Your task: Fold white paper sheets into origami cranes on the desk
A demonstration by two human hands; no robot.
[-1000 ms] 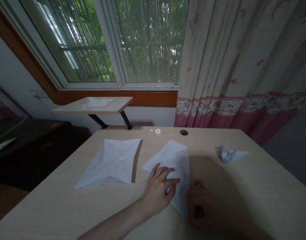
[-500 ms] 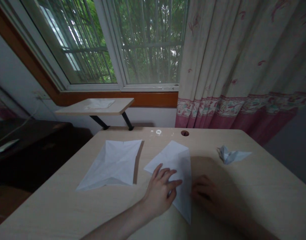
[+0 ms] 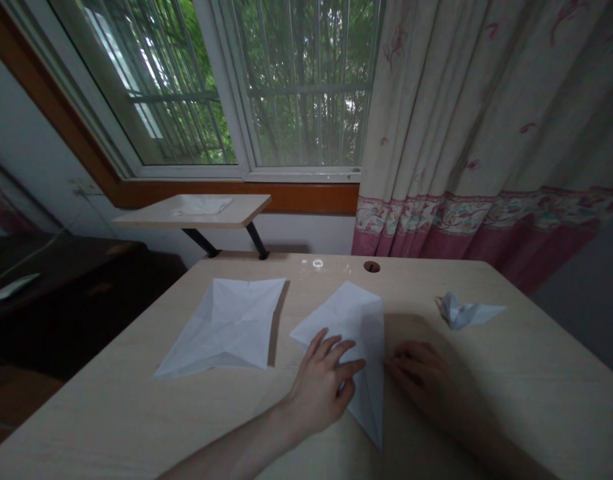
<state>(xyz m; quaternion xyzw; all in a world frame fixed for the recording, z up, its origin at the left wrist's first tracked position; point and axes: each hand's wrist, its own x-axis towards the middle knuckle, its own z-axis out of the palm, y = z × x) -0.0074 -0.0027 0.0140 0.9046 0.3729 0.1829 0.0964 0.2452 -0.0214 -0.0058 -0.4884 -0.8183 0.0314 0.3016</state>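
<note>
A kite-shaped folded sheet of white paper [image 3: 353,340] lies on the wooden desk [image 3: 111,413], its point towards me. My left hand [image 3: 321,383] rests on its lower left part with the fingers spread. My right hand [image 3: 419,377], in shadow, lies on the desk, its fingertips at the sheet's right edge. To the left, a larger creased white sheet [image 3: 221,330] lies flat and untouched. A small folded paper figure [image 3: 461,311] sits at the desk's right side, beyond both hands.
A small hole [image 3: 371,267] pierces the desk's far edge. Behind it stand a small shelf table [image 3: 191,212] holding a paper, a barred window [image 3: 306,80], and a floral curtain [image 3: 476,133]. Dark furniture [image 3: 61,300] stands past the desk's left edge.
My right hand has slid farther up the desk and slightly right, to the sheet's right edge. My left hand has hardly moved. The view has shifted slightly.
</note>
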